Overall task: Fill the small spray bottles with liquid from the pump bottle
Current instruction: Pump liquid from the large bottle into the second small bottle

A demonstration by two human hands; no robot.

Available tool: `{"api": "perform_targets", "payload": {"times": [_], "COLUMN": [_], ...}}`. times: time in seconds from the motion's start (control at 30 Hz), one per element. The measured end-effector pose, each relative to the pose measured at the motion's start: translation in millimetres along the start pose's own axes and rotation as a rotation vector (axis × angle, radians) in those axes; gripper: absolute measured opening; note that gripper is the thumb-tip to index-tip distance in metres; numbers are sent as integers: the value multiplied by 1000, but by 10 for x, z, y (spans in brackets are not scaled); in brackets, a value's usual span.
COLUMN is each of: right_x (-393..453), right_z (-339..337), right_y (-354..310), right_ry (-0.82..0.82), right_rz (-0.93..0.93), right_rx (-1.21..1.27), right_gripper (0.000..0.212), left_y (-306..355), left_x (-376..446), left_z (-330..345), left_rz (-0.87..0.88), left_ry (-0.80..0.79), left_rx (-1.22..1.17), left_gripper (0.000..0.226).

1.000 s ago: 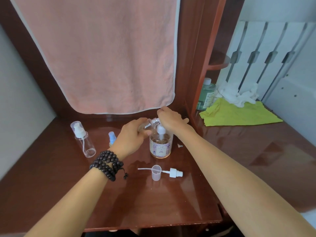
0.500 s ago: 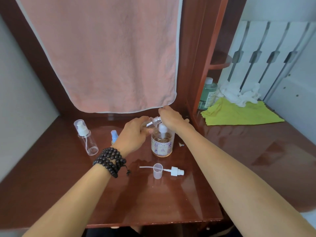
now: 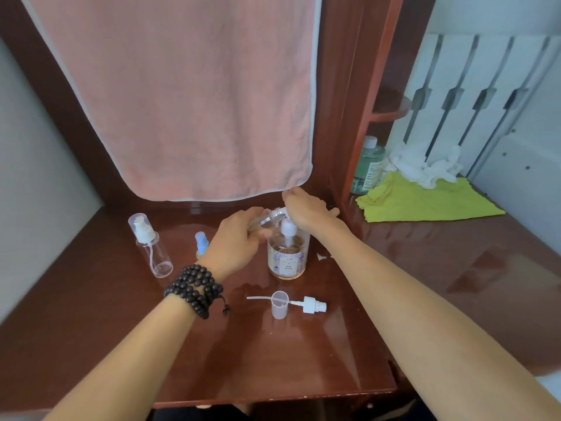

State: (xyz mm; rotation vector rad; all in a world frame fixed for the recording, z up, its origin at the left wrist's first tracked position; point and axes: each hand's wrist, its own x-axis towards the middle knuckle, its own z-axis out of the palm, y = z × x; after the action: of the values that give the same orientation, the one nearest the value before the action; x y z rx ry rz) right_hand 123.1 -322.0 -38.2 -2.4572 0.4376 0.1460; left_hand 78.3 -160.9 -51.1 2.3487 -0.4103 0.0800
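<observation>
The reddish-brown wooden surface (image 3: 303, 354) is glossy, mirroring light. A clear plastic pump bottle (image 3: 287, 256) and clear plastic spray bottle (image 3: 154, 250) look smooth. The hanging pink terry-cloth towel (image 3: 188, 95) looks soft, matt; dark wooden bracelet beads (image 3: 194, 288) dull.

Soft, even daylight fills the scene, brightest at the right. The glossy worktop (image 3: 303, 344) carries pale glare patches toward its right edge and near its middle. Shadows are faint. Straight lines bow at the frame edges, and fine detail is slightly soft throughout.
</observation>
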Motion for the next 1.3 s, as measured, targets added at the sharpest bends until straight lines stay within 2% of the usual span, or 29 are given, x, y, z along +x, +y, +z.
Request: {"api": "perform_targets", "payload": {"times": [0.1,0.37,0.57,0.77,0.9,1.1,1.3], "right_x": [17,-41,-18,23,6,-30,1], "right_z": [-49,95,-10,31,93,-49,32], "right_y": [-42,5,-61,-11,-6,-65,0], "right_ry": [8,2,8,-20,-15,-33,-29], "right_rz": [-18,39,-4,63,54,-11,-4], "right_rx": [-8,28,30,-19,-53,26,25], "right_gripper": [52,41,52,50,50,58,50], "left_y": [40,-56,21,12,0,15,-38], "left_x": [7,4,2,6,-10,60,39], "left_z": [-42,75,-27,31,48,-68,31], "left_rz": [19,-62,-14,-33,-40,-6,-24], "left_ry": [20,-31,19,13,-7,8,-12], "left_rx": [-5,0,3,21,9,32,15], "left_gripper": [38,37,37,40,33,42,32]}}
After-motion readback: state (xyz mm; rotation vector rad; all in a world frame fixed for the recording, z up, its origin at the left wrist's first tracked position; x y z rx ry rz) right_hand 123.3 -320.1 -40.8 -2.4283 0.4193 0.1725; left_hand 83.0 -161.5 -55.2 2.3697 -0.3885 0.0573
